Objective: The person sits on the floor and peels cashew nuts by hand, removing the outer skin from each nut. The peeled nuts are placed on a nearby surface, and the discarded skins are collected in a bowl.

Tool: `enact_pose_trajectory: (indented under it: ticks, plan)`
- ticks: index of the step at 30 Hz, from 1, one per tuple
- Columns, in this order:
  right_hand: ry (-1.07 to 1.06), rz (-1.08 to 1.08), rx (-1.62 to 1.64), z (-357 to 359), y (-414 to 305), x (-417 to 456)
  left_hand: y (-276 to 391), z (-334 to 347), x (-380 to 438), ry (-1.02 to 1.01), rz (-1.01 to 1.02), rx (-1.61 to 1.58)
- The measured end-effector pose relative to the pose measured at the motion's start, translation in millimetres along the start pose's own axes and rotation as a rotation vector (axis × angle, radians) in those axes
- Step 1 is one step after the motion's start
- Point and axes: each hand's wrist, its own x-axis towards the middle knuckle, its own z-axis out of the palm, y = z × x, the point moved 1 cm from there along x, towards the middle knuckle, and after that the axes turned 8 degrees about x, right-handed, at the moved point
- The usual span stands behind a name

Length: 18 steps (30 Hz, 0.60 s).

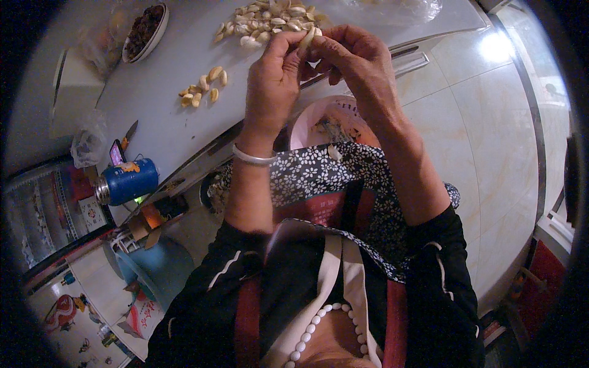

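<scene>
My left hand [276, 78] and my right hand [361, 64] meet over the counter's edge, their fingertips pinching a pale garlic clove [307, 40] between them. Part of the clove is hidden by the fingers. Just behind my hands lies a heap of unpeeled-looking garlic cloves [276, 20] on the white countertop [161, 115]. To the left of my left hand, several yellowish peeled cloves [202, 86] lie in a small loose group. A flake of garlic skin [334, 152] rests on the flowered apron [299, 170] over my lap.
A bowl of dark dried food [146, 34] stands at the back left. Near the left end are a knife [130, 132], a phone [117, 152], a blue flask [131, 181] on its side and a clear plastic bag [88, 145]. A pink basin [301, 124] sits below my hands.
</scene>
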Motion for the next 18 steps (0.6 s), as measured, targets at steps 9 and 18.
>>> enact_pose_trajectory:
  ticks: [9, 18]
  plan:
    - [-0.003, -0.018, -0.069, -1.9, 7.1, 2.4, 4.0, 1.2, -3.0, 0.025, 0.112, 0.314]
    - [-0.022, -0.053, 0.034, 0.8, 12.8, 0.6, 6.6, 0.7, -2.3, 0.089, -0.009, 0.286]
